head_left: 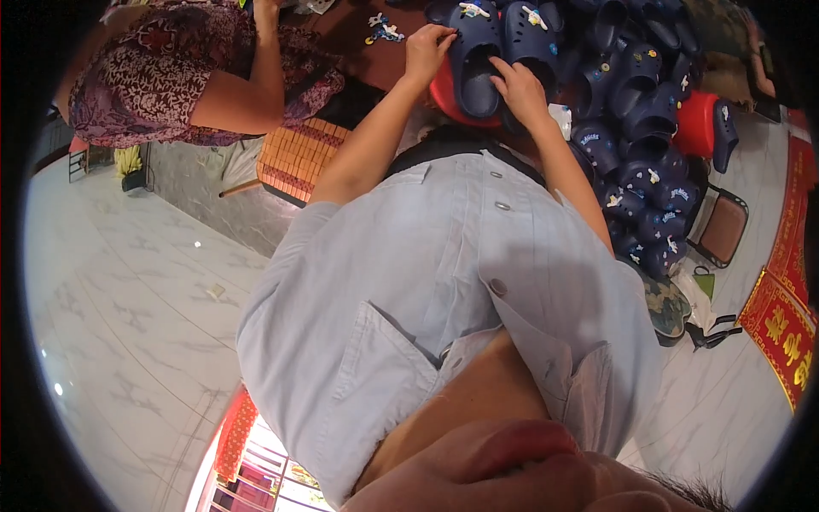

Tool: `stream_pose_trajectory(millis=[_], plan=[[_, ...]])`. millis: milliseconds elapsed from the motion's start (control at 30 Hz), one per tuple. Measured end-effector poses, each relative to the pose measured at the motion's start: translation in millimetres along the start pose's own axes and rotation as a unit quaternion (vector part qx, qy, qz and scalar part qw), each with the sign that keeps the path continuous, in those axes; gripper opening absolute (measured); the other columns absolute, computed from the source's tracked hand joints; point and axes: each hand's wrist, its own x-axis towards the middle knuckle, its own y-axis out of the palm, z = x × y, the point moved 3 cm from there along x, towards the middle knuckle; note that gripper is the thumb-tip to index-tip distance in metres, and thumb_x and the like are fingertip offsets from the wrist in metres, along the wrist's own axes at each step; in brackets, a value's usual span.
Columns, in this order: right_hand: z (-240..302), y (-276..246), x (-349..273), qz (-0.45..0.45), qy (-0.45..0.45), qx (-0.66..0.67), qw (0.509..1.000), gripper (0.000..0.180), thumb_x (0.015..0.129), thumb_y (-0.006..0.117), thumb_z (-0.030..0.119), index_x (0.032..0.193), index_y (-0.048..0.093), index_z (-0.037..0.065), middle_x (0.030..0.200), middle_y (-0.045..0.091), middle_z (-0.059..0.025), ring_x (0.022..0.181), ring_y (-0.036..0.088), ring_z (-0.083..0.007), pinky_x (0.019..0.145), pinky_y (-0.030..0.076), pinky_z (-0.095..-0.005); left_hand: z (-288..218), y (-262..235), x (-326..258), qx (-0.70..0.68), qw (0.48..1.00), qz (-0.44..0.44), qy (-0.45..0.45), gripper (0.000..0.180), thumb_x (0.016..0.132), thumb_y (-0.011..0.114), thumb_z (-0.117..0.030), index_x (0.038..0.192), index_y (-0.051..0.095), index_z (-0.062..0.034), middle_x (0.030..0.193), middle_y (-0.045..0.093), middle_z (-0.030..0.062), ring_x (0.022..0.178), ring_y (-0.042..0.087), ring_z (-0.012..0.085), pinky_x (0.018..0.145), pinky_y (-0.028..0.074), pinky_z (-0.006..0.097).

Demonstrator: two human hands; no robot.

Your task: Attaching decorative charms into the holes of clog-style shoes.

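A navy clog [476, 94] with a white-and-blue charm on its toe lies in front of me, its heel toward me. At its left edge my left hand [429, 53] has thumb and forefinger pinched together; whatever is between them is too small to make out. My right hand [520, 90] reaches to the clog's foot opening from the right, thumb and forefinger apart at the rim. A second navy clog [537, 47] with a similar charm lies to the right, partly behind that hand. Several loose charms [384, 30] lie on the dark red tabletop [354, 55] left of my hands.
Many navy clogs [636, 111] are heaped at my right. A red stool [695, 124] stands among them. Left, another person in a patterned dress [145, 77] sits close by a bamboo-mat seat [303, 158]. A brown-seated chair [723, 226] and red banners [781, 324] are farther right.
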Motion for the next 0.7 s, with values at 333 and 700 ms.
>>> stream_pose_trajectory(millis=[333, 700], plan=[[-4.4, 1.2, 3.0, -0.014, -0.029, 0.031, 0.999, 0.036, 0.081, 0.065, 0.021, 0.116, 0.061, 0.015, 0.077, 0.056, -0.0134, 0.075, 0.059, -0.0322, 0.068, 0.049, -0.0413, -12.6, -5.2, -0.5, 0.094, 0.99, 0.077, 0.073, 0.012, 0.08, 0.066, -0.016, 0.085, 0.067, -0.0046, 0.08, 0.062, 0.0091, 0.076, 0.061, 0.0294, 0.065, 0.049, 0.04], [-2.6, 2.2, 5.1, -0.001, -0.04, 0.044, 0.998, 0.037, 0.079, 0.066, 0.02, 0.115, 0.061, 0.014, 0.079, 0.057, -0.0127, 0.078, 0.061, -0.0305, 0.071, 0.051, -0.0408, -15.3, -10.9, 2.5, 0.037, 0.995, 0.091, 0.025, 0.011, 0.078, 0.067, -0.01, 0.087, 0.07, -0.0034, 0.081, 0.066, 0.0132, 0.075, 0.065, 0.0286, 0.066, 0.05, 0.034]])
